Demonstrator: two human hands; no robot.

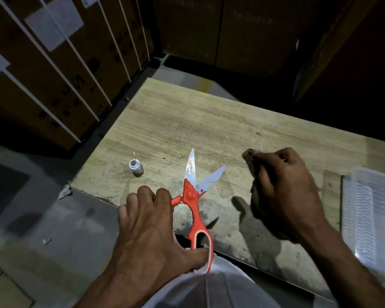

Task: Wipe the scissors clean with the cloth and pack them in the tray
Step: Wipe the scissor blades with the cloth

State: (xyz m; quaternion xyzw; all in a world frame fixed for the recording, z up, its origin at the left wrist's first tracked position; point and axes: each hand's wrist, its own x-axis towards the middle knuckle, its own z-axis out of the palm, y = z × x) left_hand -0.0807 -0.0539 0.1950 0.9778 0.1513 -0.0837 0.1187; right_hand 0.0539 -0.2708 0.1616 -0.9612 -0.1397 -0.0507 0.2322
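Note:
Orange-handled scissors [192, 192] are held over the near edge of the wooden table [209, 121], blades spread apart and pointing away from me. My left hand [151, 227] grips them by the handles, thumb through the lower loop. My right hand [285, 192] is curled round a dark brown cloth [250, 157], held just to the right of the blades and apart from them. A clear plastic tray [369, 210] lies on the table's right end with nothing visible in it.
A small white bottle [136, 166] stands on the table left of the scissors. Strapped cardboard boxes [53, 63] stack up at the left and back. Grey floor [42, 218] lies below the table's left edge.

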